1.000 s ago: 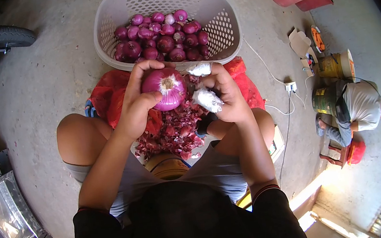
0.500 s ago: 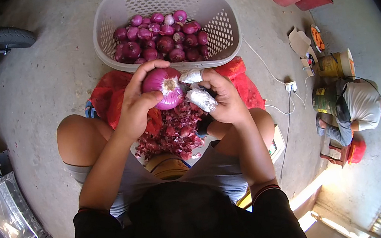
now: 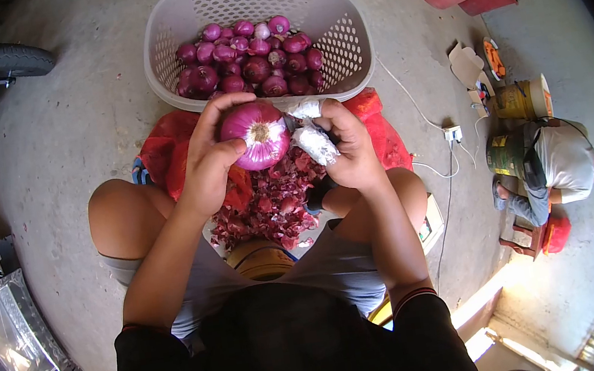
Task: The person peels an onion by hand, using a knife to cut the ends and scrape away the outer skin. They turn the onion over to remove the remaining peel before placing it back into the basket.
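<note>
Just in front of the white plastic basket [image 3: 345, 29] of red onions [image 3: 251, 62], above a heap of purple skins [image 3: 270, 205], the left hand [image 3: 211, 168] is closed around a large red onion [image 3: 254, 135]. The right hand [image 3: 349, 150] is curled, with white-wrapped fingertips [image 3: 315, 144] pressed to that onion's side. Whether they pinch anything, I cannot tell.

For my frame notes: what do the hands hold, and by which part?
The left hand grips a red onion by its left side, fingers curled over the top. The right hand, its fingertips wrapped in white, touches the onion's right side.
</note>
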`<state>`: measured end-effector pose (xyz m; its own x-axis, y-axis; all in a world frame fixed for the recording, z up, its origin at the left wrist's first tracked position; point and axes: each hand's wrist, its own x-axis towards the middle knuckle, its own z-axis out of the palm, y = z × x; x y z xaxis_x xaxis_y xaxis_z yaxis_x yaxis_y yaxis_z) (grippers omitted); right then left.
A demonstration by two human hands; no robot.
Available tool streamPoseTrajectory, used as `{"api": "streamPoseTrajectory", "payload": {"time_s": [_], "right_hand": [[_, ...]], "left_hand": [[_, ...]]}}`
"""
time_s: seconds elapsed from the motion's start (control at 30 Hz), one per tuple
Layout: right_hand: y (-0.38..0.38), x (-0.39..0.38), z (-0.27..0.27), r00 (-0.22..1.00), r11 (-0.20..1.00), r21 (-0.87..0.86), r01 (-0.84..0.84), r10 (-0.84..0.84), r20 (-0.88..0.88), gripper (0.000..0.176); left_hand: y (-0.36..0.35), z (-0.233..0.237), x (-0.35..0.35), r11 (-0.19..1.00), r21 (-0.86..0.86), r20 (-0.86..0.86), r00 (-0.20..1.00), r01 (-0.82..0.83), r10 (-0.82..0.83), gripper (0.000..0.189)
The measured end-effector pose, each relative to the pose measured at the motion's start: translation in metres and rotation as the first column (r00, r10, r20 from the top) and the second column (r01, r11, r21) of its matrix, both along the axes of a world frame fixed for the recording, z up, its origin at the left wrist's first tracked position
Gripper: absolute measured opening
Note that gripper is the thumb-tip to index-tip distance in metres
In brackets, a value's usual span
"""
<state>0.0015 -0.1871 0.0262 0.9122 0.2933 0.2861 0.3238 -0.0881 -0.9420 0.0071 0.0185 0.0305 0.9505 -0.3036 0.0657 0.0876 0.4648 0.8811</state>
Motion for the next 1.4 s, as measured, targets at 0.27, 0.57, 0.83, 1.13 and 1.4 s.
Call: {"api": "streamPoseTrajectory", "payload": {"time_s": [0.27,0.57,0.83,1.13,1.4], "right_hand": [[0.008,0.001,0.004,0.996,0.996,0.034,0.086,-0.087,0.037,0.036],[-0.011,0.007,0.004,0.982,0.984,0.085,0.154,-0.143,-0.120,0.036],[-0.006,0.002,0.000,0.983,0.969,-0.229,0.093,-0.052,0.178,0.051],[-0.008,0.000,0.008,0.993,0.922,-0.385,0.023,0.024,0.115,0.048],[-0.005,-0.002,0.006,1.000,0.963,-0.268,-0.006,0.014,0.028,0.043]], "left_hand": [[-0.005,-0.002,-0.001,0.995,-0.018,0.153,0.983,-0.101,0.103,0.051],[-0.002,0.004,0.000,0.980,-0.023,0.142,0.970,-0.196,0.197,0.054],[-0.002,0.007,0.002,0.980,0.125,0.161,0.978,-0.154,0.133,0.052],[-0.005,0.007,-0.002,0.960,0.240,0.225,0.970,-0.148,0.093,0.049],[-0.004,0.007,-0.002,0.958,0.247,0.239,0.967,-0.144,0.084,0.047]]}}
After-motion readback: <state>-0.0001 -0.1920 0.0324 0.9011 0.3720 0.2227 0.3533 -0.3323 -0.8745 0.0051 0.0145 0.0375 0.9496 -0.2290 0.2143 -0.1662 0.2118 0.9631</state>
